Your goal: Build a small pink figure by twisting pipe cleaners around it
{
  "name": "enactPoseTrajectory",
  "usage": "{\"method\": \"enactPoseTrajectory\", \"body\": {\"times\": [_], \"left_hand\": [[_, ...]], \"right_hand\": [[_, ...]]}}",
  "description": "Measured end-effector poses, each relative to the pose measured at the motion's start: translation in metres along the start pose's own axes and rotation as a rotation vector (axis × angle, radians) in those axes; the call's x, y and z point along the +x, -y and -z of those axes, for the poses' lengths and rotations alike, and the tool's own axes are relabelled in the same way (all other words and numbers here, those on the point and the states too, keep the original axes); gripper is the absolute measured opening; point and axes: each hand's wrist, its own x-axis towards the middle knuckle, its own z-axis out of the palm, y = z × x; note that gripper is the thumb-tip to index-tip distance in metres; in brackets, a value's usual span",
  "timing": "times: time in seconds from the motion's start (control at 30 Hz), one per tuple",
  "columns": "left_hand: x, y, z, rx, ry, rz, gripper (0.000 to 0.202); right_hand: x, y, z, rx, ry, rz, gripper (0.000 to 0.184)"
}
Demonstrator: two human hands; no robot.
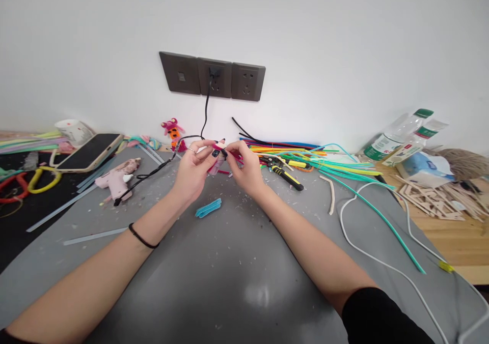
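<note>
My left hand [195,168] and my right hand [246,168] meet above the grey mat [229,283], both pinching a small pink pipe-cleaner piece [219,146] held between the fingertips. The left hand wears a ring, and a black band circles that wrist. Below the hands a folded blue pipe cleaner [208,207] lies on the mat. A small pink pipe-cleaner figure [172,130] stands by the wall behind the left hand.
A pink glue gun [116,178] with a black cord lies left, beside a phone [89,151] and scissors [40,180]. Coloured pipe cleaners [305,155] and yellow-handled pliers [286,173] lie right. Bottles [397,135], wooden sticks [435,199] and a white cable [367,252] sit further right.
</note>
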Motion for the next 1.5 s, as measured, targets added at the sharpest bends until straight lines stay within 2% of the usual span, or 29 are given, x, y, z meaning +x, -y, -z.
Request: {"method": "enactPoseTrajectory", "body": {"times": [0.2, 0.43, 0.73, 1.0, 1.17, 1.33, 1.5], "left_hand": [[0.0, 0.006, 0.003, -0.004, -0.013, 0.004, 0.044], [0.0, 0.003, 0.001, 0.002, -0.021, -0.041, 0.026], [0.003, 0.0, 0.004, 0.003, -0.011, -0.017, 0.031], [0.004, 0.0, 0.002, -0.153, -0.081, 0.006, 0.042], [0.006, -0.005, 0.0, -0.268, -0.156, 0.083, 0.043], [0.007, -0.007, 0.0, -0.269, -0.176, 0.156, 0.035], [0.005, -0.002, 0.002, -0.207, -0.242, 0.129, 0.036]], "right_hand": [[0.0, -0.001, 0.0, -0.002, -0.002, -0.004, 0.008], [0.0, 0.003, 0.0, 0.004, -0.013, 0.011, 0.009], [-0.002, 0.001, -0.001, -0.005, 0.007, 0.009, 0.01], [-0.001, 0.002, -0.002, 0.013, 0.01, 0.071, 0.008], [-0.001, 0.003, -0.003, 0.044, 0.014, 0.077, 0.006], [-0.001, 0.003, -0.003, 0.034, 0.017, 0.051, 0.008], [-0.002, 0.002, -0.003, 0.028, 0.035, 0.022, 0.008]]}}
